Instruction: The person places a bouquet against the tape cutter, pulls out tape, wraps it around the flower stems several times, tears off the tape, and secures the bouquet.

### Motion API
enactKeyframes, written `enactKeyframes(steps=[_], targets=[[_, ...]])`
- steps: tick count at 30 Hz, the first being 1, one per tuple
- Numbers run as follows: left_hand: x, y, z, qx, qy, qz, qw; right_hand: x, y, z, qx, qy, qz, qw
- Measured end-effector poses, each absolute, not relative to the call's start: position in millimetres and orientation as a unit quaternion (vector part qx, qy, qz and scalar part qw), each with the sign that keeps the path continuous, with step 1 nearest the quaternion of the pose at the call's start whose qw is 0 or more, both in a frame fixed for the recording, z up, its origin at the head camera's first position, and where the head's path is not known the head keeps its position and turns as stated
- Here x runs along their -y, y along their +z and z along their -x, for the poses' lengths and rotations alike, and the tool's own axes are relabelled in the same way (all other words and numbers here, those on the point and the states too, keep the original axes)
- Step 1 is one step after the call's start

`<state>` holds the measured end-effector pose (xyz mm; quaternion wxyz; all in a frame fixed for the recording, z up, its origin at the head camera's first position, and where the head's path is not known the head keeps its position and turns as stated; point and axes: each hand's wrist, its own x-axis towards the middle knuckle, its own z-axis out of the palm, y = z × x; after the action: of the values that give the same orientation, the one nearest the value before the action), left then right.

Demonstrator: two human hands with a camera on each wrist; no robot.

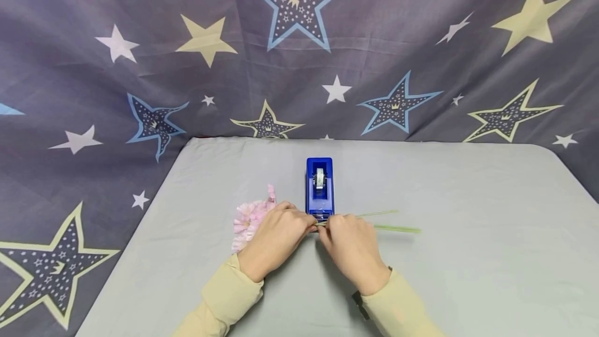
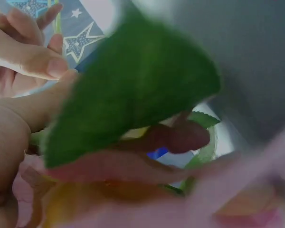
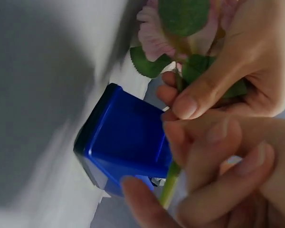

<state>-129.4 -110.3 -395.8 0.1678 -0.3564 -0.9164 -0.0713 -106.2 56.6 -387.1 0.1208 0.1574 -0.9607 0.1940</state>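
Pink artificial flowers (image 1: 247, 221) lie to the left, partly behind my left hand (image 1: 279, 235), which grips their green stems (image 1: 398, 229) just below the blooms. My right hand (image 1: 352, 247) pinches the same stems close by, fingertips nearly meeting the left ones; the stem ends stick out to its right. Directly beyond both hands stands a blue tape dispenser (image 1: 310, 191) with a roll of clear tape (image 1: 320, 178), its cutting end right at my fingertips. In the left wrist view a green leaf (image 2: 142, 76) and blurred petals hide much of the left hand.
A grey cloth covers the table (image 1: 468, 274). Behind and to the left hangs a dark curtain (image 1: 398, 14) printed with stars, meeting the table's back edge.
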Motion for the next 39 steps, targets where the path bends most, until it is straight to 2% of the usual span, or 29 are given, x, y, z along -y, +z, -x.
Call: enactKeyframes(steps=[7, 32, 39], targets=[[111, -396, 130, 0.915, -0.072, 0.358, 0.171, -57, -390, 109, 0.951, 0.174, -0.176, 0.184], [111, -396, 129, 0.913, -0.071, 0.362, 0.171, -60, -397, 116, 0.944, 0.119, -0.201, 0.231], [112, -394, 130, 0.913, -0.069, 0.362, 0.174, -58, -400, 118, 0.933, 0.120, -0.205, 0.272]])
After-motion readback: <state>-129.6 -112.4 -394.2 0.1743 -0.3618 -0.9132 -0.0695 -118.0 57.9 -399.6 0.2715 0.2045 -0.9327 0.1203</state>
